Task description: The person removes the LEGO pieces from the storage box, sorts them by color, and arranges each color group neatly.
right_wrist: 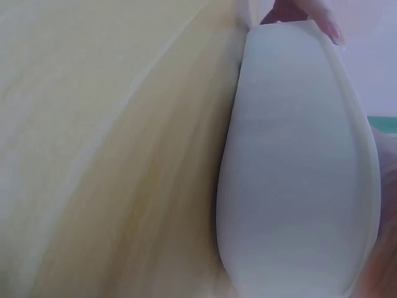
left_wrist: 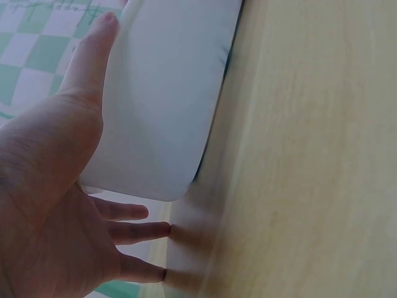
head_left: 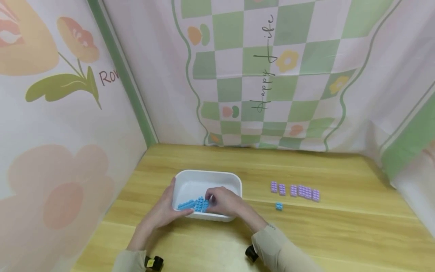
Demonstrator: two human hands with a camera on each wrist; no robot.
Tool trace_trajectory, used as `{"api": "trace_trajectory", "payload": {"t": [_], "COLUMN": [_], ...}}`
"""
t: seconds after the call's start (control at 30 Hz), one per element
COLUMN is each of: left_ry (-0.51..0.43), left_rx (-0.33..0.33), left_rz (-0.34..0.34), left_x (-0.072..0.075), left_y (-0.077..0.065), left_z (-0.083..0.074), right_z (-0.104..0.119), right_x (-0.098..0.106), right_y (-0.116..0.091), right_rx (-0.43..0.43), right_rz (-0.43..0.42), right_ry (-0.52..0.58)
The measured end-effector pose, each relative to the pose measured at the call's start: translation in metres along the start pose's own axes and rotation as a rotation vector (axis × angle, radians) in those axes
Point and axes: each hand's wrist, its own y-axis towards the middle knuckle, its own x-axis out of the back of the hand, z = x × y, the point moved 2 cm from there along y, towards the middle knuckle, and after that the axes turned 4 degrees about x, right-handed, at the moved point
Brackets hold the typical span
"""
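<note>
A white plastic tub [head_left: 208, 174] stands on the table with several blue studded toy bricks [head_left: 190, 204] gathered near its front left corner. My left hand [head_left: 163, 207] steadies that corner, thumb along the front rim and fingers by the left side. In the left wrist view, the fingers [left_wrist: 133, 233] reach out straight past the tub's end. My right hand [head_left: 222, 202] dips inside over the front rim, fingers bent, fingertips right at the blue bricks. I cannot tell whether it pinches one. The right wrist view mostly shows the tub's outer wall [right_wrist: 291, 155].
Several purple studded bricks [head_left: 304, 192] lie in a row on the wooden table [head_left: 340, 234], right of the tub. A small blue brick [head_left: 279, 206] sits in front of them. Patterned curtains [head_left: 231, 90] hang behind and at the sides. Dark wrist devices [head_left: 154, 263] show at both sleeves.
</note>
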Motion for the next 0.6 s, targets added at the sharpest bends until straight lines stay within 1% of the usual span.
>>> {"api": "trace_trajectory", "payload": {"t": [0.1,0.17,0.23,0.33,0.4,0.53,0.6], "left_ry": [-0.001,-0.007,-0.015,-0.029,-0.034,-0.03,-0.024], "left_rx": [-0.001,-0.005,-0.007,-0.01,-0.006,-0.001,0.001], "left_rz": [-0.006,-0.006,-0.004,-0.001,0.002,-0.001,-0.001], "left_x": [0.0,-0.001,-0.001,-0.001,-0.001,-0.001,-0.001], "left_y": [0.0,0.001,0.002,0.002,0.002,0.001,0.001], "left_z": [0.0,0.0,0.0,0.0,0.0,0.001,0.001], "right_z": [-0.001,-0.007,-0.004,-0.014,-0.017,-0.006,0.003], "right_x": [0.0,-0.003,0.0,-0.006,-0.007,0.0,0.006], "right_y": [0.0,0.0,-0.001,-0.001,-0.001,-0.002,-0.004], "right_rx": [-0.002,0.028,0.02,0.028,0.015,0.001,-0.013], "right_rz": [-0.024,-0.051,-0.054,-0.087,-0.091,-0.089,-0.09], "right_ry": [0.016,0.018,0.032,0.047,0.059,0.095,0.108]}}
